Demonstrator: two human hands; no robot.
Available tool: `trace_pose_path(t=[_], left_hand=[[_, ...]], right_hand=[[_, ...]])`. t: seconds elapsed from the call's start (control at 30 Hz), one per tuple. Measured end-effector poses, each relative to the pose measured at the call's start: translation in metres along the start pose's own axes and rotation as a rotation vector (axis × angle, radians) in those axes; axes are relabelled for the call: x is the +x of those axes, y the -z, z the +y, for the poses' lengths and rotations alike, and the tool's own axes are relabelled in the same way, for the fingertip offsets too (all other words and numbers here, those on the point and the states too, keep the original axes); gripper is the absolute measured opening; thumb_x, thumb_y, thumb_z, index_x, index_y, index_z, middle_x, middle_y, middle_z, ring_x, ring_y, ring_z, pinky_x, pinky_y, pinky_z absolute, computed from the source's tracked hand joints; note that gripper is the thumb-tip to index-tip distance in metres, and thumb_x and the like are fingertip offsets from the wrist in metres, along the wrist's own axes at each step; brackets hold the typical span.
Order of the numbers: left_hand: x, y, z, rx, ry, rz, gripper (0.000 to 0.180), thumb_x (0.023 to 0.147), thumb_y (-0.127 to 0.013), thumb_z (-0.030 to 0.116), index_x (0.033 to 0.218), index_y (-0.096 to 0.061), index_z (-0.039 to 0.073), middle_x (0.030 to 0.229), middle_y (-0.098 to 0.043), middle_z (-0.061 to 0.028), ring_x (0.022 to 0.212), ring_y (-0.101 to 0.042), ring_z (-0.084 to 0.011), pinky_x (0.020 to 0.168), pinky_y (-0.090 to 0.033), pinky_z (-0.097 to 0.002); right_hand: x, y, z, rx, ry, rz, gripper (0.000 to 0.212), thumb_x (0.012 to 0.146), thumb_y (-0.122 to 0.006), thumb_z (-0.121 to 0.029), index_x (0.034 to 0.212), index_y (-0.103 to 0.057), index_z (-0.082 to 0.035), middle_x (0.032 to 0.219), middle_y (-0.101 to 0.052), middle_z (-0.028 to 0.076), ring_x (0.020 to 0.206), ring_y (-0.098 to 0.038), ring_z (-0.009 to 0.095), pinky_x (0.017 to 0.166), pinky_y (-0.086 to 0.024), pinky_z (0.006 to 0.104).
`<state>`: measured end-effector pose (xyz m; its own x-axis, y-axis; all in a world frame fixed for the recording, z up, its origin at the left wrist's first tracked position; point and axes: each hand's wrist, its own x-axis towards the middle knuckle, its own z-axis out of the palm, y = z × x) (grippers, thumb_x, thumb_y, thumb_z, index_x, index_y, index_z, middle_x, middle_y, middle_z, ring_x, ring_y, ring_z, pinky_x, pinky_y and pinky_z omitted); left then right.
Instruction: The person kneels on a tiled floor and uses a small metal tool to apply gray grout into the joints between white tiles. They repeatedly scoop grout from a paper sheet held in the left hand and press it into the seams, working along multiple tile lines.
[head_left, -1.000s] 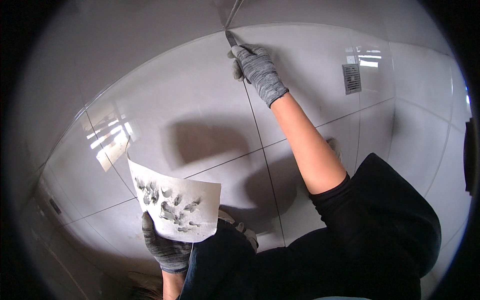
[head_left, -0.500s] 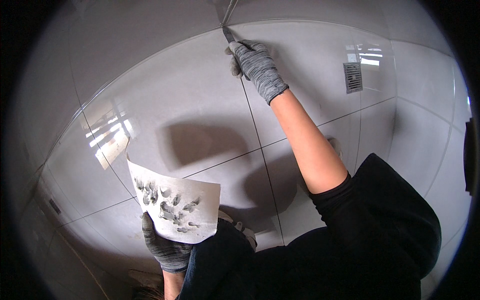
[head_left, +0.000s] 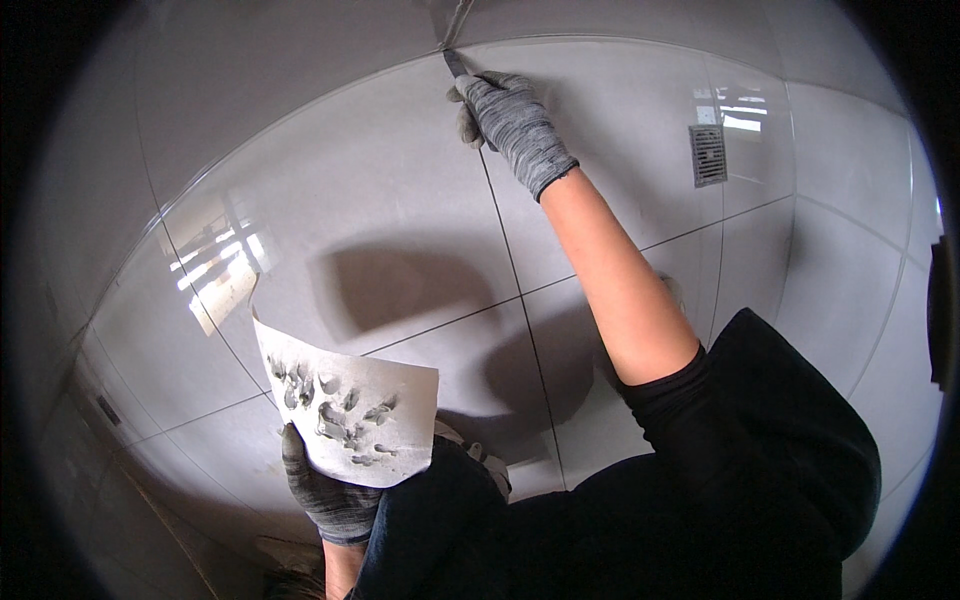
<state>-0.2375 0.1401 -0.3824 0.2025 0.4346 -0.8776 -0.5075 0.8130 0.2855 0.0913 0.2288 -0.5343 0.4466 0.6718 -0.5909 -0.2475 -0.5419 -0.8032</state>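
My right hand (head_left: pixel 508 125), in a grey knitted glove, reaches far forward with its fingers wrapped round a narrow scraper (head_left: pixel 455 63). The dark tip meets the corner where the floor joins the wall, beside an upright wall joint (head_left: pixel 456 22). Most of the scraper's handle is hidden in the glove. Near my knee, my left hand (head_left: pixel 335 500), gloved alike, grips the lower left edge of a curved white sheet (head_left: pixel 400 385), apparently paper. Several dark grey smears of paste (head_left: pixel 335 420) cover its upper face.
Large glossy grey tiles (head_left: pixel 400 180) with dark joints make up the floor. A square metal floor drain (head_left: pixel 708 156) is set in at the right. Tiled walls (head_left: pixel 290 70) rise ahead and at both sides. Part of a shoe (head_left: pixel 490 470) shows beside my knee.
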Motion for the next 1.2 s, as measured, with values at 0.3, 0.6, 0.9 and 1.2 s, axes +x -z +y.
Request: trace_pose_path(t=[0.3,0.6,0.9,1.2], left_hand=[[-0.003,-0.002,0.001,-0.023,0.008,-0.001,0.057,0.090,-0.043,0.044,0.135,-0.037,0.009,0.133,-0.045,-0.0133,0.118,-0.045,-0.0298,0.099,-0.036,-0.0458],[0.000,0.010,0.004,-0.041,-0.015,-0.060,0.058,0.090,-0.041,0.042,0.137,-0.035,0.009,0.134,-0.044,-0.0136,0.120,-0.044,-0.0311,0.100,-0.036,-0.0464],[0.003,0.020,0.009,-0.070,0.026,-0.142,0.057,0.089,-0.049,0.039,0.135,-0.035,0.008,0.132,-0.043,-0.0139,0.117,-0.047,-0.0295,0.097,-0.041,-0.0469],[-0.003,0.008,0.008,0.333,-0.156,-0.124,0.056,0.088,-0.052,0.041,0.133,-0.039,0.009,0.129,-0.048,-0.0118,0.114,-0.051,-0.0242,0.094,-0.044,-0.0423]], right_hand=[[-0.006,0.006,-0.010,-0.058,-0.049,0.012,0.028,0.092,-0.049,-0.024,0.085,-0.063,-0.001,0.051,-0.054,0.001,0.039,-0.048,0.010,0.038,-0.035,0.0245],[-0.055,0.006,-0.006,-0.093,0.075,-0.117,0.026,0.092,-0.048,-0.025,0.083,-0.058,-0.003,0.051,-0.055,0.005,0.039,-0.049,0.011,0.039,-0.038,0.0242],[-0.060,0.023,-0.004,-0.510,0.328,0.032,0.024,0.090,-0.052,-0.029,0.087,-0.056,-0.006,0.062,-0.056,0.008,0.054,-0.056,0.019,0.054,-0.046,0.0344],[-0.058,0.018,-0.012,-0.970,0.569,0.222,0.027,0.090,-0.050,-0.034,0.094,-0.058,-0.008,0.071,-0.059,0.013,0.066,-0.059,0.028,0.062,-0.047,0.0400]])
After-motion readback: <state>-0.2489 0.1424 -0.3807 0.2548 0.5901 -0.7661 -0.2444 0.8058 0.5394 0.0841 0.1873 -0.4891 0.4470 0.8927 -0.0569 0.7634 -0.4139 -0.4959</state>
